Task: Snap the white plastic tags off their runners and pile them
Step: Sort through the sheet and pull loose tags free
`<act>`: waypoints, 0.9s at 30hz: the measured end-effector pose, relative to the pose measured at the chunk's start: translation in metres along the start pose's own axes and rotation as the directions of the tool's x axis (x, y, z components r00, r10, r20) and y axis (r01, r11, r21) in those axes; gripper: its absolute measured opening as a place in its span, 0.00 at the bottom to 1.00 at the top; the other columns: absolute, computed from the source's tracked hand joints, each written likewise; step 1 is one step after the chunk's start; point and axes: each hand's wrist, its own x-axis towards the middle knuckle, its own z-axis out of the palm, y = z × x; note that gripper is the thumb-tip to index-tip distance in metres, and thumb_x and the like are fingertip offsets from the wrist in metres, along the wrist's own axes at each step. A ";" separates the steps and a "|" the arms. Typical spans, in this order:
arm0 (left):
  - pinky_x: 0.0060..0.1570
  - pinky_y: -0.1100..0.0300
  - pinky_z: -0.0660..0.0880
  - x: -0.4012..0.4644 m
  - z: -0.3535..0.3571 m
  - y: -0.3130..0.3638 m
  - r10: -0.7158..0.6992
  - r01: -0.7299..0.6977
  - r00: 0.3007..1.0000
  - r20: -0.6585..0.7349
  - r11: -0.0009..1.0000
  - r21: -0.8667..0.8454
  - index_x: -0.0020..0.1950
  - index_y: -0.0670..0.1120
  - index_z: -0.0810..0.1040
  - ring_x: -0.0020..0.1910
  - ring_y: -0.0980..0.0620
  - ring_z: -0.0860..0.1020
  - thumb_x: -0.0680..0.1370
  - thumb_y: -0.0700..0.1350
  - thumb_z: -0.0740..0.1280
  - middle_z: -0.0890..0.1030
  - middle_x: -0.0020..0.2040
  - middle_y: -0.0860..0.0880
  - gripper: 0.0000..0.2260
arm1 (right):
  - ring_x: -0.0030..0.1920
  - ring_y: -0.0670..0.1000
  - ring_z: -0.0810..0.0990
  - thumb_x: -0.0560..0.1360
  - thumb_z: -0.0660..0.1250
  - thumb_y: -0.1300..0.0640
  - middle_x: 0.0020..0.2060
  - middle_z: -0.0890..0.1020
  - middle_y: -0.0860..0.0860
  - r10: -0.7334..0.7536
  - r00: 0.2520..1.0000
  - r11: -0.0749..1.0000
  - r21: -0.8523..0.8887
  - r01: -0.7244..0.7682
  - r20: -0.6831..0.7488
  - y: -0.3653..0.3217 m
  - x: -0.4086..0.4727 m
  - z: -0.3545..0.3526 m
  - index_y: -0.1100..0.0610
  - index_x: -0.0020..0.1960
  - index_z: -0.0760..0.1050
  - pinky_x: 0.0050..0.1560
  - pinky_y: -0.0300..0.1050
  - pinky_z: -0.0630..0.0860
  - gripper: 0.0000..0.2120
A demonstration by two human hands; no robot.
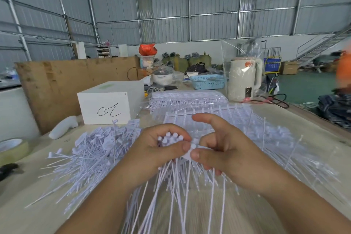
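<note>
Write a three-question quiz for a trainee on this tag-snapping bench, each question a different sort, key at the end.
1. True or false: the left hand holds a bunch of white plastic tags in its grip.
2. Where does the loose pile of snapped white tags lie? A) in the blue plastic basket B) on the table left of the hands C) on the white cardboard box
3. Fill in: the right hand pinches one tag head between thumb and ____.

Key: 1 true; 2 B; 3 forefinger.
</note>
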 end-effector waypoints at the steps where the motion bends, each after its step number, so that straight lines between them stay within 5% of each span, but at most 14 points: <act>1: 0.38 0.68 0.73 0.000 -0.002 0.000 -0.007 0.007 1.000 0.030 1.000 -0.002 0.40 0.50 0.84 0.36 0.59 0.78 0.69 0.41 0.73 0.81 0.36 0.53 0.04 | 0.31 0.47 0.77 0.68 0.73 0.52 0.29 0.78 0.48 0.013 1.000 1.000 -0.006 -0.013 0.015 -0.001 0.000 0.000 0.41 0.64 0.68 0.30 0.38 0.72 0.28; 5: 0.41 0.67 0.74 -0.001 -0.005 -0.001 -0.013 0.018 0.992 0.127 0.999 -0.038 0.42 0.51 0.84 0.38 0.58 0.79 0.68 0.45 0.74 0.83 0.38 0.54 0.04 | 0.27 0.48 0.75 0.68 0.76 0.47 0.27 0.78 0.48 0.076 0.997 0.997 -0.029 -0.075 0.023 -0.004 0.000 -0.001 0.50 0.55 0.75 0.32 0.42 0.72 0.19; 8: 0.41 0.67 0.75 -0.002 -0.007 -0.003 -0.020 0.029 0.990 0.141 0.997 -0.066 0.42 0.51 0.84 0.39 0.58 0.80 0.68 0.46 0.73 0.83 0.38 0.54 0.05 | 0.26 0.49 0.75 0.64 0.73 0.43 0.28 0.78 0.52 0.128 0.990 0.992 -0.029 -0.126 0.065 -0.003 0.000 -0.002 0.64 0.45 0.77 0.32 0.43 0.72 0.24; 13: 0.41 0.67 0.75 0.000 -0.006 -0.004 -0.050 0.056 0.993 0.110 0.997 -0.052 0.43 0.51 0.84 0.40 0.57 0.80 0.70 0.41 0.73 0.82 0.39 0.52 0.05 | 0.27 0.48 0.75 0.70 0.70 0.42 0.28 0.79 0.51 0.146 0.979 0.989 -0.046 -0.141 0.144 -0.002 0.001 -0.003 0.52 0.35 0.81 0.34 0.41 0.71 0.14; 18: 0.44 0.60 0.76 0.000 0.002 -0.007 -0.057 0.063 0.995 0.083 0.996 -0.069 0.45 0.46 0.83 0.39 0.49 0.81 0.70 0.40 0.73 0.83 0.40 0.44 0.05 | 0.34 0.52 0.74 0.74 0.70 0.46 0.33 0.79 0.51 0.088 0.985 0.996 -0.005 -0.088 0.146 0.007 0.005 0.000 0.52 0.51 0.82 0.32 0.40 0.70 0.12; 21: 0.49 0.52 0.77 -0.001 0.000 -0.007 -0.077 0.080 0.983 0.166 0.997 -0.010 0.48 0.43 0.83 0.42 0.45 0.82 0.71 0.39 0.72 0.83 0.42 0.42 0.07 | 0.29 0.46 0.73 0.73 0.68 0.44 0.29 0.78 0.47 0.107 0.981 0.993 -0.061 -0.098 0.160 0.009 0.004 0.000 0.51 0.43 0.81 0.33 0.39 0.70 0.11; 24: 0.46 0.64 0.75 -0.002 -0.008 -0.002 -0.129 0.123 0.955 0.266 0.992 0.041 0.49 0.49 0.84 0.44 0.56 0.80 0.71 0.39 0.73 0.83 0.44 0.52 0.08 | 0.28 0.47 0.73 0.76 0.70 0.49 0.29 0.78 0.48 0.129 0.972 0.990 -0.084 -0.114 0.195 0.010 0.002 -0.002 0.56 0.44 0.79 0.33 0.41 0.71 0.10; 27: 0.48 0.63 0.75 -0.003 -0.015 0.003 -0.180 0.173 0.926 0.333 0.984 0.051 0.48 0.52 0.84 0.47 0.55 0.80 0.69 0.43 0.75 0.84 0.45 0.52 0.09 | 0.29 0.49 0.74 0.74 0.71 0.51 0.29 0.78 0.50 0.138 0.965 0.990 -0.046 -0.131 0.222 0.009 0.002 0.001 0.57 0.43 0.80 0.31 0.40 0.71 0.09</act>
